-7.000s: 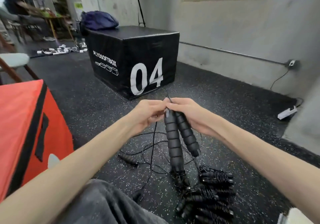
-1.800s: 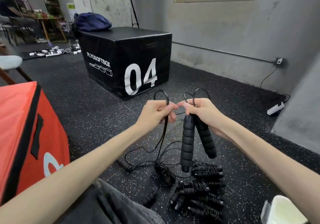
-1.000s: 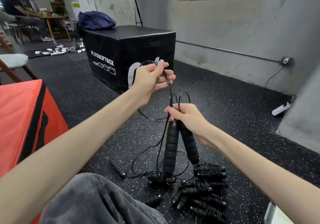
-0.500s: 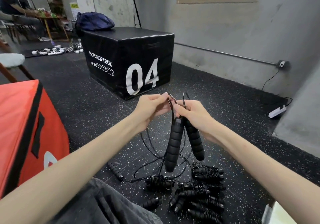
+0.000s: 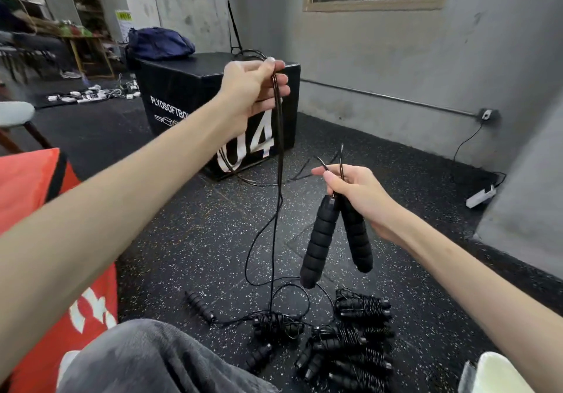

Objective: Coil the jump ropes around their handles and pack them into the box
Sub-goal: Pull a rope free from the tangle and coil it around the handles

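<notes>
My right hand grips the tops of two black foam jump rope handles that hang side by side below it. My left hand is raised high to the left and pinches the thin black rope, which runs down to the floor in loose loops. Several jump ropes coiled around their handles lie in a pile on the floor below. A loose handle lies to the pile's left. The orange box stands at the left edge.
A black plyo box marked 04 stands ahead, with a blue bag on it. Grey walls close the right side, and a power strip lies by the wall. My grey-trousered knee fills the bottom. Tables and cables sit far left.
My left hand has risen up and away from my right hand, pulling the rope taut upward. My right hand has lowered slightly with the two handles.
</notes>
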